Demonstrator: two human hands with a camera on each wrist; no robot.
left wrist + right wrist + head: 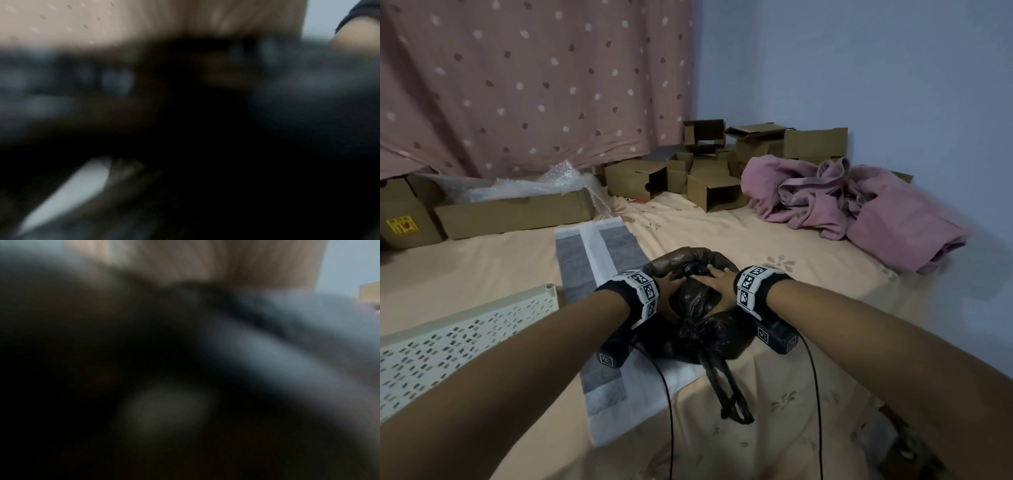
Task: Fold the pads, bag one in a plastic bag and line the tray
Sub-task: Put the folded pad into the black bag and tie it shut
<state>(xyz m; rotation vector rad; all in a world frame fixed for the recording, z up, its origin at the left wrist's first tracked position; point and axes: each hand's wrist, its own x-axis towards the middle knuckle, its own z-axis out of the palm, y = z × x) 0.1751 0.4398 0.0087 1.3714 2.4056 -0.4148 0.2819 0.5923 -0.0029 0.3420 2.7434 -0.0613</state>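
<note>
Head view: the black plastic bag point(698, 308), bulging and with its handles trailing toward the viewer, lay on the peach bedsheet point(791, 240), partly over a folded grey-and-white pad point(599, 260). The left hand point(671, 291) and right hand point(717, 281) pressed on it, fingers fairly straight. The perforated tray point(448, 339) sat left. Both wrist views were too blurred to confirm either hand's state.

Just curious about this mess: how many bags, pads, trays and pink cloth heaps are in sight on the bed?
Black plastic bag: 1
Grey-and-white flat pad: 1
Cream perforated tray: 1
Crumpled pink cloth heap: 1
Total: 4
</note>
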